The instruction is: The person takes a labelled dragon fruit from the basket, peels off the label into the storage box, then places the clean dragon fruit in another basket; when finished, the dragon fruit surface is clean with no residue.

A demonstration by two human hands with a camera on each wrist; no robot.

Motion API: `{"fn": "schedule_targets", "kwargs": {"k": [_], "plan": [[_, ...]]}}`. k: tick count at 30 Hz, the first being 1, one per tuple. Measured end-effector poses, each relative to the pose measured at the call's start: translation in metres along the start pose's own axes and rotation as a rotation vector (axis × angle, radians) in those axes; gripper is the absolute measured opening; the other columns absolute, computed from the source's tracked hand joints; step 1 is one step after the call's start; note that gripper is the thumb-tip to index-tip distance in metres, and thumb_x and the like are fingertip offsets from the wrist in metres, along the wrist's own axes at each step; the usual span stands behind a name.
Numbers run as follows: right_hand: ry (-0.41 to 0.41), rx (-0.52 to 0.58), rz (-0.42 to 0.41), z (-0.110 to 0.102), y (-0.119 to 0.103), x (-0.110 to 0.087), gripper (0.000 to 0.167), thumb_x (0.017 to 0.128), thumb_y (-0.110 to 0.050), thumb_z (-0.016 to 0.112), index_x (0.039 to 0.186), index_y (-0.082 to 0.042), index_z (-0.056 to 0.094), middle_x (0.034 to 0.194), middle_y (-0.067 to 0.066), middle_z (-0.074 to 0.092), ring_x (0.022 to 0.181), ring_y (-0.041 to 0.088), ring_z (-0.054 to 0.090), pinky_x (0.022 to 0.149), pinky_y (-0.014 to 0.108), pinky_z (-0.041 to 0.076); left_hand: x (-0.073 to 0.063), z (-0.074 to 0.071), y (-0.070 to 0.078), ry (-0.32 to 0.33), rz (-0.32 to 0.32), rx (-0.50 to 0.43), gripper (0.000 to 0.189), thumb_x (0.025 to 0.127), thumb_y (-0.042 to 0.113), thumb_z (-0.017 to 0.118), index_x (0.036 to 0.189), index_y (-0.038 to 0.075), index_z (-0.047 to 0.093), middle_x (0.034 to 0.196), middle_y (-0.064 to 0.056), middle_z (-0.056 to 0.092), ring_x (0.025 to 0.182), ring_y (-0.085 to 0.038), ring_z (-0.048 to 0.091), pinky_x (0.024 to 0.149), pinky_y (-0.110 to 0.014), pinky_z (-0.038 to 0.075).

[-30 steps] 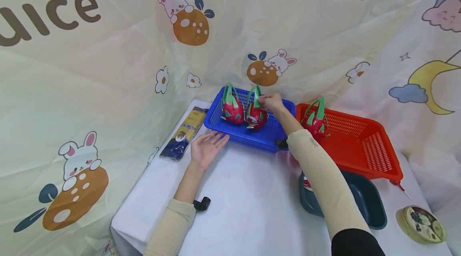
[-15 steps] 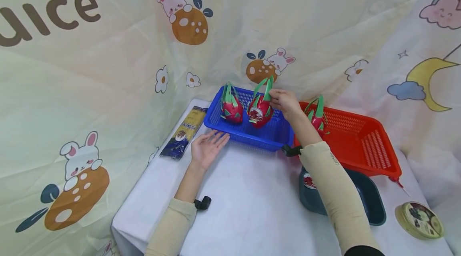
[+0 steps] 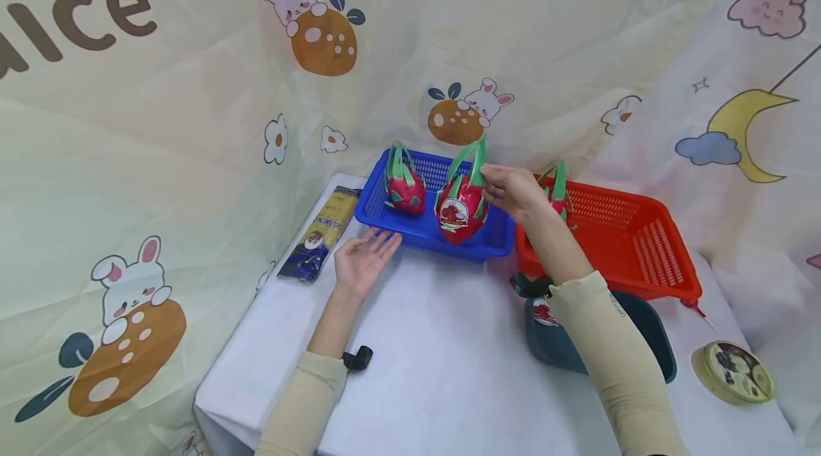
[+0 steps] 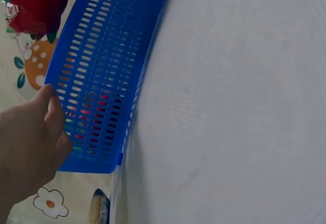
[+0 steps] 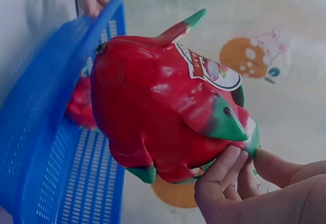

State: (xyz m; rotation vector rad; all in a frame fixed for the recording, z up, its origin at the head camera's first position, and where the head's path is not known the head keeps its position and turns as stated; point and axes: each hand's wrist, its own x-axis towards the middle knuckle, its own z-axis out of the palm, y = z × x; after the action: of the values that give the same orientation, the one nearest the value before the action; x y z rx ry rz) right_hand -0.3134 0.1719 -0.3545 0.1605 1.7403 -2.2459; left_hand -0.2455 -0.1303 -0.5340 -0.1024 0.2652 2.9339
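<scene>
My right hand (image 3: 516, 189) pinches a red dragon fruit (image 3: 462, 210) by one of its long green leaves. This fruit bears a round white label and hangs over the blue basket (image 3: 400, 229), clear of its floor in the right wrist view. A second dragon fruit (image 3: 406, 194) sits in the basket's left part. My left hand (image 3: 362, 267) lies palm up with its fingers straight, fingertips right at the basket's front rim. In the left wrist view the left hand (image 4: 35, 137) overlaps the slotted basket wall (image 4: 97, 76).
At the right, a red basket (image 3: 616, 256) holds a dragon fruit (image 3: 558, 196), partly behind my right arm. A dark teal basin (image 3: 554, 349) with a red-and-white label stands before it. A round tin (image 3: 734, 370) is far right; a gold-and-blue packet (image 3: 321, 231) lies left.
My right hand has lifted the dragon fruit from the blue basket's floor and drawn it slightly toward me, its label turned to face me. The left hand keeps its place at the rim.
</scene>
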Motion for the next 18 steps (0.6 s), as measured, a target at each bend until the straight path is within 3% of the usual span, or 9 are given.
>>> {"fn": "schedule_targets", "kwargs": {"k": [8, 18], "plan": [[-0.032, 0.049, 0.054, -0.011, 0.017, -0.028, 0.012, 0.103, -0.020, 0.067, 0.105, -0.015, 0.078, 0.100, 0.000, 0.071, 0.094, 0.014, 0.062, 0.086, 0.025, 0.056, 0.000, -0.001, -0.003, -0.006, 0.005, -0.008, 0.062, 0.105, 0.009, 0.028, 0.162, 0.001, 0.007, 0.168, -0.026, 0.005, 0.155, -0.047, 0.018, 0.124, -0.056, 0.029], [-0.015, 0.095, 0.076, -0.026, 0.064, -0.050, 0.014, 0.104, -0.023, 0.065, 0.102, -0.018, 0.078, 0.100, -0.002, 0.070, 0.098, 0.014, 0.059, 0.088, 0.026, 0.054, 0.002, 0.001, -0.005, -0.007, 0.025, -0.037, 0.064, 0.102, 0.007, 0.033, 0.161, 0.000, 0.007, 0.168, -0.027, 0.002, 0.156, -0.044, 0.013, 0.122, -0.055, 0.034]]}}
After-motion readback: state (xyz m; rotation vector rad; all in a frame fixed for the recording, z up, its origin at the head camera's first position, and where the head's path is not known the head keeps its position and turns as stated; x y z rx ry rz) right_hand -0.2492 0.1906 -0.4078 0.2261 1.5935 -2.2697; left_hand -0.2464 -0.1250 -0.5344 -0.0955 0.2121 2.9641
